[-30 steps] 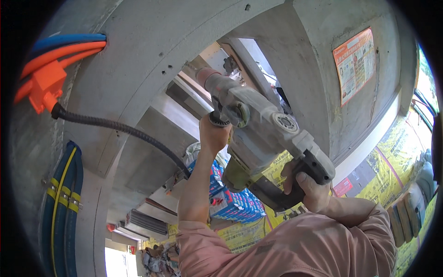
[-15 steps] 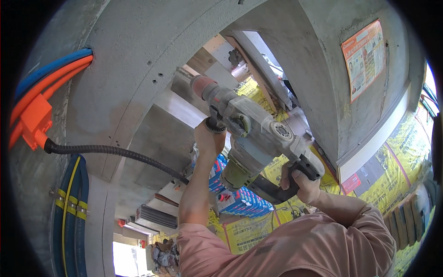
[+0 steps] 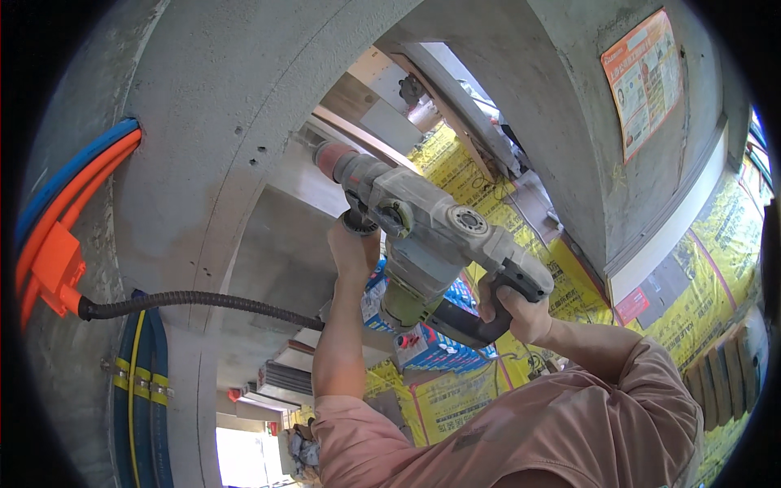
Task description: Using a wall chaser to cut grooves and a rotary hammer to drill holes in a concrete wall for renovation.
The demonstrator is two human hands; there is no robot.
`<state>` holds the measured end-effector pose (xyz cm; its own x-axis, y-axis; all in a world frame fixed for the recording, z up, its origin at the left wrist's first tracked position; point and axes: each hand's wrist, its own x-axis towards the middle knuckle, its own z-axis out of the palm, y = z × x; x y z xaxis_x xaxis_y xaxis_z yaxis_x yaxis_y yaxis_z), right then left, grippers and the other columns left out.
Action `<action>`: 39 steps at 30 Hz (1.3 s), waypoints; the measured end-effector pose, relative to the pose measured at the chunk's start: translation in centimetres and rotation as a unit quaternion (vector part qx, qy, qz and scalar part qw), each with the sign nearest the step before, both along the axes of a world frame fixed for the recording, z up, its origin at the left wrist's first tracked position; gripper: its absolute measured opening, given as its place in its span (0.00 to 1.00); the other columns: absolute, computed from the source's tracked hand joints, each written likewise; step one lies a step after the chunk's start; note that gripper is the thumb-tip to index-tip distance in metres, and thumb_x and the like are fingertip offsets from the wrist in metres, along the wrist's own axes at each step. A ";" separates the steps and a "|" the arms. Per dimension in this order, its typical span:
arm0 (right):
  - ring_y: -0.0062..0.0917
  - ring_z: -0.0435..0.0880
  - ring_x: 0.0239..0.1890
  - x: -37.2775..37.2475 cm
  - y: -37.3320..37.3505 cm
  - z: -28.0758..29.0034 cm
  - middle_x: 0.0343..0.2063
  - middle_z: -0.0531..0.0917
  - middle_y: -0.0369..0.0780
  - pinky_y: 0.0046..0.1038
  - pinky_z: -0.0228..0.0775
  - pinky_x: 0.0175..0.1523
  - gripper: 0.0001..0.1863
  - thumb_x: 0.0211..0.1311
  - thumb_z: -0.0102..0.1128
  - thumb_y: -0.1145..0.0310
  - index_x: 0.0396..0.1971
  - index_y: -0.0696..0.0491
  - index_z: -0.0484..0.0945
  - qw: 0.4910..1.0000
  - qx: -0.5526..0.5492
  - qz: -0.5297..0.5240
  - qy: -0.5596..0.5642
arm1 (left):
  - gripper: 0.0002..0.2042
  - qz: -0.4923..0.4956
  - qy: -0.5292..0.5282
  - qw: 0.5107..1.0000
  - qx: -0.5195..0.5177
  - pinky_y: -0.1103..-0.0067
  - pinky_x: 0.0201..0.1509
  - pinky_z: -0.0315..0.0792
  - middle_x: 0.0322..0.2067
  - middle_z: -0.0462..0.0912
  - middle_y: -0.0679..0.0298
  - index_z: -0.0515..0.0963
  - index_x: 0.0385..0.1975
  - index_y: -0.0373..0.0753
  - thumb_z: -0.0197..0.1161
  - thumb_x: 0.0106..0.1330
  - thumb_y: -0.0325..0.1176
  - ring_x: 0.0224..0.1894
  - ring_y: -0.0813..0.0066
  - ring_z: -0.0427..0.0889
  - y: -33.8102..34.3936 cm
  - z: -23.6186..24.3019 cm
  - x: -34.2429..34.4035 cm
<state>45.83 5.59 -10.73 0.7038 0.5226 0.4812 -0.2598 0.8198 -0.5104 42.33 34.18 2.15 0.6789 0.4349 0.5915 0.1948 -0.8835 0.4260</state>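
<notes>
I hold a large, dusty grey rotary hammer drill [image 3: 419, 215] up in front of me, tilted with its reddish chuck collar at the upper left. My left hand [image 3: 354, 254] is wrapped round the side handle behind the chuck. Around the black rear grip, my right hand [image 3: 522, 313] is closed, fingers curled near the trigger. The chuck end lies close to the edge of the grey concrete wall [image 3: 211, 122]. Whether a bit touches the concrete there, I cannot tell.
Orange conduits [image 3: 77, 195] and a blue one enter the wall at left. From an orange junction box [image 3: 58, 268] a black corrugated hose [image 3: 203, 299] runs behind my left forearm. Blue pipes [image 3: 146, 390] descend below. Blue-and-white boxes [image 3: 443, 351] stand on yellow floor sheeting [image 3: 443, 407].
The whole view has shifted slightly, and the drill now sits a little farther left and lower in it. Both hands keep their holds on the handles.
</notes>
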 end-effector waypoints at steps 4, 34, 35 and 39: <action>0.24 0.77 0.21 0.2 0.5 1.3 0.22 0.78 0.42 0.27 0.71 0.29 0.14 0.65 0.53 0.64 0.44 0.57 0.70 1.000 -0.017 -0.013 -0.004 | 0.09 0.036 0.050 0.996 0.068 0.66 0.38 0.76 0.27 0.84 0.47 0.81 0.27 0.33 0.66 0.55 0.33 0.36 0.48 0.85 0.3 0.9 0.0; 0.20 0.77 0.24 -3.9 -7.8 -3.1 0.27 0.79 0.37 0.23 0.71 0.29 0.12 0.64 0.53 0.70 0.44 0.60 0.72 0.999 -0.033 -0.023 -0.023 | 0.08 -0.174 -0.078 0.890 -0.414 0.79 0.43 0.75 0.33 0.83 0.66 0.80 0.36 0.29 0.62 0.55 0.21 0.37 0.75 0.82 -9.9 -1.0 -0.9; 0.20 0.76 0.24 -4.2 -8.3 -3.3 0.26 0.79 0.37 0.23 0.70 0.30 0.14 0.66 0.53 0.67 0.45 0.60 0.72 0.998 -0.040 -0.031 -0.046 | 0.08 -0.208 -0.072 0.894 -0.391 0.81 0.43 0.74 0.33 0.83 0.66 0.79 0.36 0.30 0.63 0.55 0.22 0.37 0.77 0.81 -11.1 -0.7 -1.4; 0.19 0.74 0.25 -4.7 -8.8 -3.9 0.24 0.77 0.35 0.22 0.65 0.33 0.21 0.69 0.52 0.55 0.47 0.59 0.71 0.995 -0.044 -0.005 -0.084 | 0.12 -0.192 -0.009 0.953 -0.235 0.83 0.42 0.72 0.33 0.84 0.66 0.79 0.37 0.29 0.69 0.54 0.24 0.36 0.82 0.79 -11.9 -0.1 -2.3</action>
